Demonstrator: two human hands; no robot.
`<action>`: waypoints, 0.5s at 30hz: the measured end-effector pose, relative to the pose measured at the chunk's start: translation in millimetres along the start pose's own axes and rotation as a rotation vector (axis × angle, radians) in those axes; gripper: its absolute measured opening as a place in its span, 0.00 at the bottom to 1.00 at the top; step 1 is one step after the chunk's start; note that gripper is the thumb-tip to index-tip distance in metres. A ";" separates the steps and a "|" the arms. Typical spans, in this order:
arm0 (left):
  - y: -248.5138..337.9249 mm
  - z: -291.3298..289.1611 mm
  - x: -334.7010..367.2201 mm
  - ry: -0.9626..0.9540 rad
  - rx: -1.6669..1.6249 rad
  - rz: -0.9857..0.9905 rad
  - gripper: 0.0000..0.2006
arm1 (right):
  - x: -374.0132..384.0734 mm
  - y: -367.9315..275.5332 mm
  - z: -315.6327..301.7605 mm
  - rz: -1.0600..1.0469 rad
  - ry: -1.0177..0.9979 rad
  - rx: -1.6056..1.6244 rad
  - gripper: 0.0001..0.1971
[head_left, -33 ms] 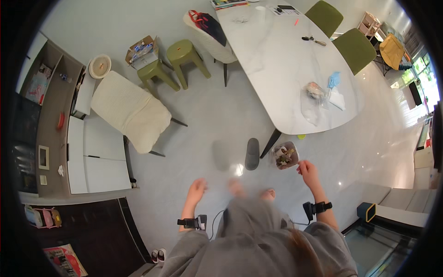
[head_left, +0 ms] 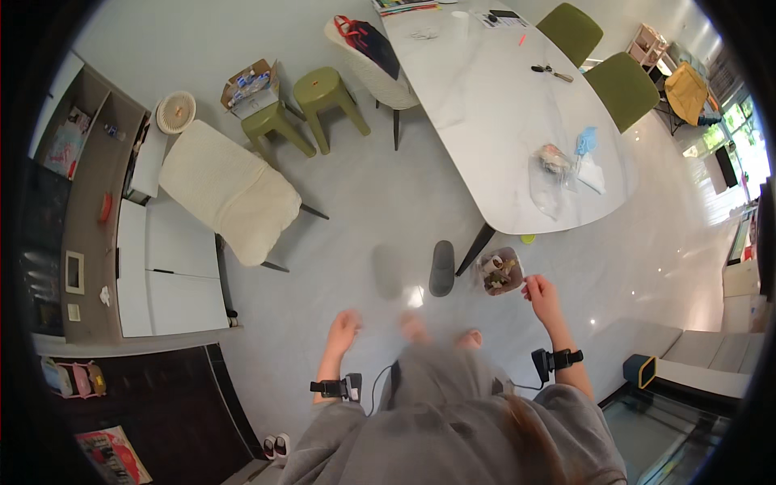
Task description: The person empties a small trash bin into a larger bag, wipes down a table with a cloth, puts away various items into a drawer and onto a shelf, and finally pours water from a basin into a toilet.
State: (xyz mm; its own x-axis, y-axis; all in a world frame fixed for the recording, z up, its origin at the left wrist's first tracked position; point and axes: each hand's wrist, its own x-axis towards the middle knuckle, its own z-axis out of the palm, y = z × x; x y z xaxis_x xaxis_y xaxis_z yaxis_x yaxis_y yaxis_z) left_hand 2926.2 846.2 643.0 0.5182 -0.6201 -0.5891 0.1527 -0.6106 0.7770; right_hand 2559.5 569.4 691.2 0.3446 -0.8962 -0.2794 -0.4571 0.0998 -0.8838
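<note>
The bin (head_left: 520,275) is probably plastic; tabletop (head_left: 485,137) (marble-veined) and floor (head_left: 347,190) look smooth and glossy.

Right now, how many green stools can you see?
2. One green stool stands by the open box; the second green stool is just to its right. Others could be hidden from view.

From where I stand, I cannot read any word or number with certainty. On the dark panel (head_left: 153,404) at the lower left, a red and white sheet (head_left: 113,457) carries big dark marks, like letters, but they are cut and bent too much for me. On the far part of the table (head_left: 477,105), a white sheet (head_left: 511,23) has small dark marks, too tiny to be read.
</note>
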 end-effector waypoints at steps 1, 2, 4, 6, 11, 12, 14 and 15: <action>2.2 -8.7 -0.9 0.011 -0.035 -0.006 0.19 | 2.5 -13.3 0.7 -0.024 0.042 -0.018 0.14; 3.7 -18.2 3.9 0.021 -0.068 -0.003 0.19 | 5.4 -18.2 7.5 -0.030 0.061 -0.027 0.14; -1.0 -34.8 15.2 0.010 -0.087 -0.012 0.19 | 5.6 -27.9 18.1 -0.045 0.068 -0.029 0.14; -5.2 -48.5 25.4 0.003 -0.103 -0.026 0.19 | 5.3 -40.3 29.3 -0.056 0.070 -0.028 0.13; -6.6 -78.1 40.1 -0.006 -0.152 -0.077 0.18 | -4.6 -52.0 58.4 -0.026 0.035 -0.055 0.14; -4.9 -83.9 41.9 -0.007 -0.152 -0.077 0.18 | -3.7 -52.3 61.7 -0.027 0.036 -0.056 0.14; 4.9 -92.8 46.7 0.000 -0.121 -0.051 0.18 | 4.7 -53.1 66.8 -0.066 0.016 -0.059 0.14; 11.7 -94.8 47.7 -0.002 -0.122 -0.044 0.18 | 8.8 -53.2 68.0 -0.071 0.021 -0.058 0.14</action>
State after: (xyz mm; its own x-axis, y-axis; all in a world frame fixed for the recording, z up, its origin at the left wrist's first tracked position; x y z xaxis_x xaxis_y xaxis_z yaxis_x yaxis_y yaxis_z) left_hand 3032.5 856.2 645.1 0.5071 -0.5947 -0.6238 0.2766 -0.5732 0.7713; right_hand 2642.6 585.7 710.2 0.3610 -0.9090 -0.2083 -0.4794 0.0107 -0.8775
